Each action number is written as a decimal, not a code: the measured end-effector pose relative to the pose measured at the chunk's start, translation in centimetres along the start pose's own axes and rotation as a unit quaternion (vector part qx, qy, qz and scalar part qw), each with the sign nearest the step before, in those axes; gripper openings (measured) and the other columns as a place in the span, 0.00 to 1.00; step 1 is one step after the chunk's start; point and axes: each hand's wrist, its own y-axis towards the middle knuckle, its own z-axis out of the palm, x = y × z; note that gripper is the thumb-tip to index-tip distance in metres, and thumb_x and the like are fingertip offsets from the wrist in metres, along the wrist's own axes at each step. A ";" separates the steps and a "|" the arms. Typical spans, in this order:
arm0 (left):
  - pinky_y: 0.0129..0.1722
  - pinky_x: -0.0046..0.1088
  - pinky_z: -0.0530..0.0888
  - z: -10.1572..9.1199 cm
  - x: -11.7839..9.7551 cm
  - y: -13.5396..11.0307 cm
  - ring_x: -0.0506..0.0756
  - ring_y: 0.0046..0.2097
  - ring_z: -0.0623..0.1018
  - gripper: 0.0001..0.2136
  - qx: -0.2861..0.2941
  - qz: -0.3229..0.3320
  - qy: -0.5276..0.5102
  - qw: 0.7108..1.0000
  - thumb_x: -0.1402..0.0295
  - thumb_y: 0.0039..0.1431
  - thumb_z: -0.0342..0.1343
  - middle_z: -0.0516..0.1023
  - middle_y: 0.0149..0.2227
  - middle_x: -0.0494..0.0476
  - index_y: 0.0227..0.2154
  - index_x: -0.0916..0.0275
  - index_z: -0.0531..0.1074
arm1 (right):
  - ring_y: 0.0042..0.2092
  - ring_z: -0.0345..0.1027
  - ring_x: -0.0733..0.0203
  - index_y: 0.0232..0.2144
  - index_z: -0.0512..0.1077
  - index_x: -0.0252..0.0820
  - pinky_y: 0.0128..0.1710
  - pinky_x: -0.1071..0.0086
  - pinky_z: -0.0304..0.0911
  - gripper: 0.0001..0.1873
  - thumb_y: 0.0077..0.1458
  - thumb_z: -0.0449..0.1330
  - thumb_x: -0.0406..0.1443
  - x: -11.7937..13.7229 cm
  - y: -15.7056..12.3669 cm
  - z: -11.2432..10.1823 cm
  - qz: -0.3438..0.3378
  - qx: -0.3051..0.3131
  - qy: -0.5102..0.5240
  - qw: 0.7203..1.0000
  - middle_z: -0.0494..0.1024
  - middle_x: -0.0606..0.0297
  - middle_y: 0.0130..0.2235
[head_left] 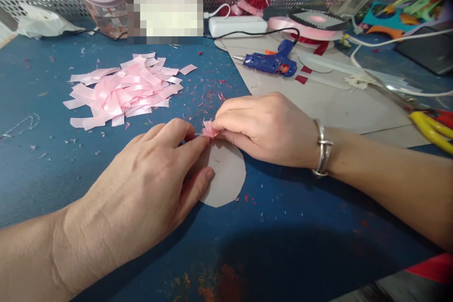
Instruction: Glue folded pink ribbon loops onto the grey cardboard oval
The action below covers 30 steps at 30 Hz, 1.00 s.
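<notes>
A pale round piece of card (226, 174) lies on the blue table top between my hands. My left hand (159, 165) is closed on its left side, with the thumb resting on the card's face and the index fingertip by the far edge. A small folded piece of pink ribbon (208, 128) stands at that far edge. My right hand (260, 125), with a silver bangle at the wrist, pinches the ribbon against the card; the fingertips partly hide it. Behind my left hand is a pile of cut pink ribbon strips (130, 87).
A blue hot glue gun (271, 62) lies on grey cardboard (354, 108) at the back right. Beyond are a white power block (238, 26) with cables, ribbon rolls (307, 28) and a clear cup (101, 0). Yellow-handled pliers (430, 132) are at the right edge.
</notes>
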 end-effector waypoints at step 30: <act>0.35 0.40 0.74 0.0 0.0 0.1 0.59 0.36 0.73 0.11 0.016 -0.012 -0.013 1.000 0.63 0.64 0.46 0.70 0.39 0.61 0.37 0.62 0.72 | 0.38 0.71 0.60 0.34 0.78 0.34 0.39 0.68 0.62 0.12 0.61 0.53 0.28 0.0 0.2 -0.2 0.006 0.003 0.024 1.000 0.78 0.59 0.36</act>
